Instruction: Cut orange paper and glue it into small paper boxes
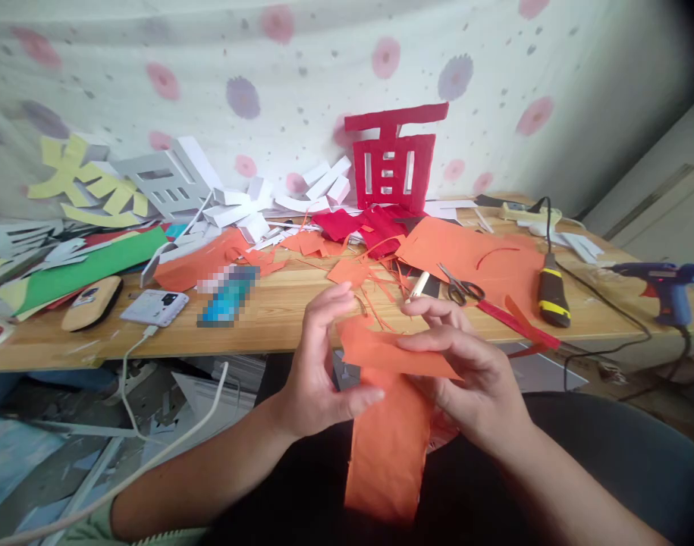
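Observation:
An orange paper-covered piece (387, 455) is held over my lap in front of the table edge. It has a long lower part and a crosswise strip at its top. My right hand (475, 371) grips that strip near its right end, fingers on top and thumb beneath. My left hand (318, 371) is at the piece's left side with fingers curved and apart from the thumb. Its thumb tip lies over the face of the orange piece; whether it presses there I cannot tell. Orange paper scraps (350, 271) lie just beyond my hands.
On the wooden table (290, 303) are scissors (463, 287), a yellow-black tool (553, 292), a blue glue gun (662, 284) with cord, and a phone (154, 307) with a cable. A red cut-out character (389, 159) stands at the back; white and yellow (88, 182) ones lean left.

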